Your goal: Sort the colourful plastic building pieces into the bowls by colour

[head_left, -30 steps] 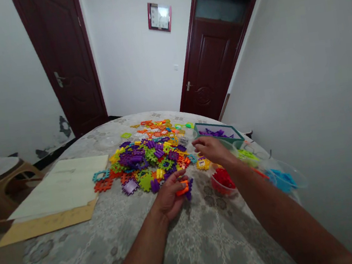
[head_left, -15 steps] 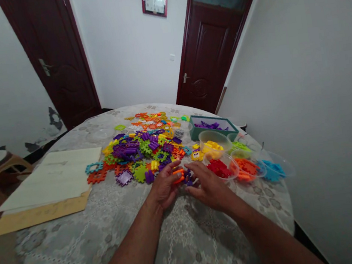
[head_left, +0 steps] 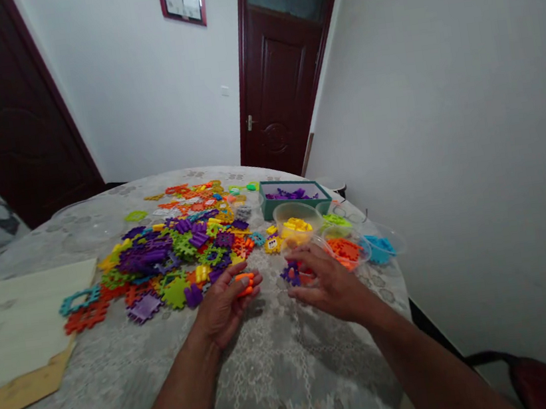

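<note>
My left hand (head_left: 226, 302) holds an orange plastic building piece (head_left: 246, 284) between thumb and fingers, just in front of the pile. In my right hand (head_left: 324, 281), a purple gear-shaped piece (head_left: 290, 275) is gripped at the fingertips. The two hands are apart over the tablecloth. Left of them spreads a heap of mixed gear pieces (head_left: 178, 247) in purple, green, yellow and orange. Behind my right hand is a clear bowl with red pieces, mostly hidden by the hand. A bowl with yellow pieces (head_left: 296, 225) stands farther back.
A green box (head_left: 266, 209) with purple pieces sits at the back right. Clear bowls of orange pieces (head_left: 344, 250) and blue pieces (head_left: 380, 249) stand to the right, near the table edge. Cardboard sheets (head_left: 27, 324) lie at the left.
My hands have moved apart, the orange piece staying in the left and the purple gear piece in the right. The camera view has swung to the right.
</note>
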Motion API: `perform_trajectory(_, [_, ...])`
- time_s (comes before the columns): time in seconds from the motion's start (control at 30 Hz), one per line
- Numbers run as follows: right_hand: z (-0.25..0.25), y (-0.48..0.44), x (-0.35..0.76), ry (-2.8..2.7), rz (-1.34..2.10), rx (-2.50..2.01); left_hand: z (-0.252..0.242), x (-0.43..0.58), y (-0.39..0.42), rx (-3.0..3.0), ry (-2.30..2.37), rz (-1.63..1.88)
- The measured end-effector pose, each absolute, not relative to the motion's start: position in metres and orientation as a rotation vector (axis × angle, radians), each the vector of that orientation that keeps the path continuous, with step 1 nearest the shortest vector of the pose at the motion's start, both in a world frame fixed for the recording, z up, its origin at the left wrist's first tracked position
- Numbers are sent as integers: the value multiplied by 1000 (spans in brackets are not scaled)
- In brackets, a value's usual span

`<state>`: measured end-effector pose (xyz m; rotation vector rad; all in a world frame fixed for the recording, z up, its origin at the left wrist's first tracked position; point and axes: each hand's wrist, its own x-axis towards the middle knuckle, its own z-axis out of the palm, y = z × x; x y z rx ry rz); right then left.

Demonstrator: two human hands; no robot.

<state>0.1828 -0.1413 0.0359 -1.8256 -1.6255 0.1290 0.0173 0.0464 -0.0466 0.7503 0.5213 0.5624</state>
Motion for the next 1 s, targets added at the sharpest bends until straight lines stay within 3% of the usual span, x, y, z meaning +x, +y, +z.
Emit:
perform_trajectory(0.27, [67,-100,268,-1673,78,-1863,-44,18,39,771,538,490])
perform_trajectory(0.43, [90,-25,342,-1348,-442,-1942,-44,16,37,770,483,479])
perform_trajectory(0.53, [89,-9,350,-1270,-534,-1942,-45,14,37,767,442,484])
perform_trajectory(1.0, [13,-99,181,-1600,52,-1822,-46,17,35,867,356,382])
